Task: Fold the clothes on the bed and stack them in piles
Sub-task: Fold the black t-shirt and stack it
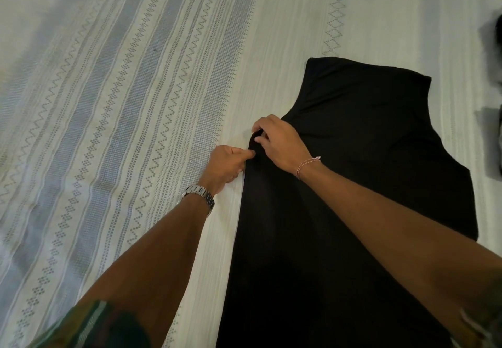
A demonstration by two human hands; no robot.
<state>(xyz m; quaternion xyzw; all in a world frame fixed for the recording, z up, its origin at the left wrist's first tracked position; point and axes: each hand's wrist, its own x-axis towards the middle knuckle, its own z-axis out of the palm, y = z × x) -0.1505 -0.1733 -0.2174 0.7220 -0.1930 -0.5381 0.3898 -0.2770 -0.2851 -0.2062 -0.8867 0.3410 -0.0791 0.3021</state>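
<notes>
- The bedspread (114, 108) covers the whole left side: a woven cream cloth with grey-blue bands and rows of small zigzag and diamond stitching that run diagonally from lower left to upper right.
- The left hand (228, 164), with a metal link watch (199, 198) on its wrist, is curled at the left edge of the garment, thumb and forefinger pinching a small fold of black cloth.
- The right hand (279, 141), with a thin pink thread bracelet (307, 164) on its wrist, lies just beside the left hand and above it; its fingers are bent down over the same bunched edge and grip it.
- The black garment (366, 157) lies flat on the bedspread, right of centre. It is plain, matte and smooth, its long axis running from the near edge away from the person. The far end narrows to a squared-off top, and the right side widens out below it.
- Dark items (499, 119) sit at the far right edge, too cropped to identify.
</notes>
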